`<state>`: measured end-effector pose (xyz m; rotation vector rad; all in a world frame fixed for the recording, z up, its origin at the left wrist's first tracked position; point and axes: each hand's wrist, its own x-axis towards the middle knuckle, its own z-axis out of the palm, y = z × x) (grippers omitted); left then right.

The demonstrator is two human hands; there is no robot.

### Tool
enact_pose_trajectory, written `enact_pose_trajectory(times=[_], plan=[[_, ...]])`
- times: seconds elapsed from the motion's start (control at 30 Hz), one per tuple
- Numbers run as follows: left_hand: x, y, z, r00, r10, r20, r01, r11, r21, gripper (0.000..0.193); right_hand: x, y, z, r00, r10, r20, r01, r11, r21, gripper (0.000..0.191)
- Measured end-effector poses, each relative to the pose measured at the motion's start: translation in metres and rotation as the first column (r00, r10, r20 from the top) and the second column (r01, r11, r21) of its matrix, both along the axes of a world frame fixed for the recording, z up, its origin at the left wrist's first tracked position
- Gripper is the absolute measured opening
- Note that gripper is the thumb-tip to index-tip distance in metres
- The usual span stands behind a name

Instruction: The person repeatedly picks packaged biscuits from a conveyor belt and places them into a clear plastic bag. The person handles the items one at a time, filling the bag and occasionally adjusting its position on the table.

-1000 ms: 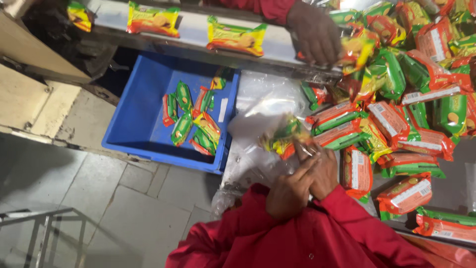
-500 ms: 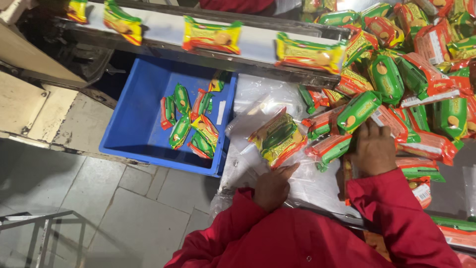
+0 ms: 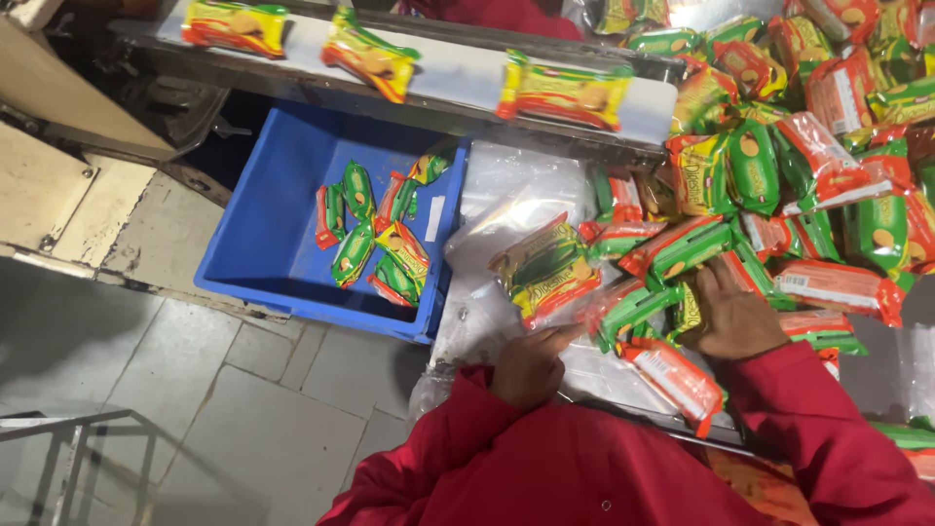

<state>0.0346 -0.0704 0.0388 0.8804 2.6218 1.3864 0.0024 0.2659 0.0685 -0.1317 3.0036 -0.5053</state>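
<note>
Left hand [image 3: 529, 365] loosely curled, right hand [image 3: 732, 317] palm-down, red-sleeved.

Right hand [image 3: 732, 317] dropped from the far belt onto the packet pile [image 3: 779, 195], palm down. Left hand [image 3: 529, 365] let go, now at the clear bag [image 3: 541, 268] of packets. Belt packets [image 3: 563, 91] shifted rightward.
</note>
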Motion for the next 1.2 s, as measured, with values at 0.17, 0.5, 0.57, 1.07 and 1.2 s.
enact_pose_trajectory(times=[0.17,0.5,0.57,1.07,1.2], plan=[[0.009,-0.007,0.001,0.981,-0.023,-0.192,0.025,1.0,0.011,0.058,0.021,-0.001,-0.013,0.956,-0.213,-0.203,0.078,0.849,-0.523,0.079],[-0.005,0.017,0.062,0.996,-0.012,-0.091,0.027,0.986,0.164,0.071,0.056,-0.069,-0.055,0.988,0.148,-0.036,-0.022,-0.099,-0.995,0.064],[0.006,0.022,0.068,0.918,0.136,-0.373,-0.089,0.986,0.142,0.074,0.047,-0.083,-0.063,0.995,0.078,-0.058,-0.053,-0.061,-0.997,0.061],[0.007,0.032,0.045,0.958,0.001,-0.286,0.074,0.965,0.25,0.051,0.056,-0.136,0.002,0.612,-0.203,-0.764,-0.247,0.869,-0.429,0.052],[0.006,0.039,0.047,0.964,-0.231,-0.136,0.265,0.894,0.363,0.025,0.05,-0.125,0.031,0.576,0.141,-0.805,-0.453,0.875,-0.171,0.053]])
